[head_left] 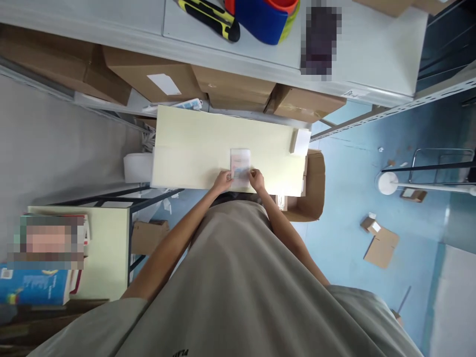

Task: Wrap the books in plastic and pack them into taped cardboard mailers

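On the pale cream tabletop (193,148) lies a thin flat packet (240,166), whitish with faint pink and blue print; it is too blurred to tell whether it is paper or a plastic sleeve. My left hand (223,181) is closed at its lower left edge, fingers curled and pinching. At the lower right edge my right hand (257,180) pinches it between thumb and fingers. Both hands are low over the table near its front edge. A small stack of white cards or slips (300,142) sits at the table's right end.
Behind the table stands a shelf holding cardboard boxes (238,87), with a yellow-black box cutter (210,17) and tape rolls (264,20) on top. An open cardboard box (316,186) is right of the table. Books (37,285) lie on a side table at left.
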`<action>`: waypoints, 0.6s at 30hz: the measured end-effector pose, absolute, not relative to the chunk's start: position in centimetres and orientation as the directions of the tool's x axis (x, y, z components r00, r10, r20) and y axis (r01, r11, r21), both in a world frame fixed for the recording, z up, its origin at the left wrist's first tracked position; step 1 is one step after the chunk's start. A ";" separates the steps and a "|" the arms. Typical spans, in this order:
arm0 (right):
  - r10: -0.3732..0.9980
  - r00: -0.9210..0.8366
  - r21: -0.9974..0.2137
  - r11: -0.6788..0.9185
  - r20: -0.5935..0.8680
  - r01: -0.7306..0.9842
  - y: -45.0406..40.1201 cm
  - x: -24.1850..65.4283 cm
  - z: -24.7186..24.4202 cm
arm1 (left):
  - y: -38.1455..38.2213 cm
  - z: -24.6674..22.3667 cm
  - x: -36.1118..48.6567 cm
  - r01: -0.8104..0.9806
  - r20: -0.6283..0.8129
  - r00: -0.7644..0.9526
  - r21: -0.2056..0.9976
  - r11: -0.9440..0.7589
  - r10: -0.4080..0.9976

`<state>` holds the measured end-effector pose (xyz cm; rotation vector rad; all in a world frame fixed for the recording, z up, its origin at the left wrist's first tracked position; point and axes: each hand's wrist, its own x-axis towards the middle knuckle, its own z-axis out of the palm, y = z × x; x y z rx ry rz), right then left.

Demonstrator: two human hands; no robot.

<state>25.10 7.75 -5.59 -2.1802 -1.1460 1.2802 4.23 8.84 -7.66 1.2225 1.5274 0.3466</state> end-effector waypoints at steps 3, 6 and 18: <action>0.795 0.225 -0.682 -0.601 -0.563 0.417 8.0 24.5 -5.5 | 8.9 -7.4 4.4 0.496 -0.555 0.140 0.756 0.427 0.820; 0.810 0.203 -0.726 -0.585 -0.551 0.362 8.1 24.2 -5.0 | 9.3 -7.2 4.4 0.492 -0.557 0.138 0.756 0.431 0.819; 0.914 0.126 -0.922 -0.377 -0.386 -0.089 6.9 30.5 6.6 | 12.7 3.0 8.1 -0.077 -0.529 0.362 0.803 0.590 0.768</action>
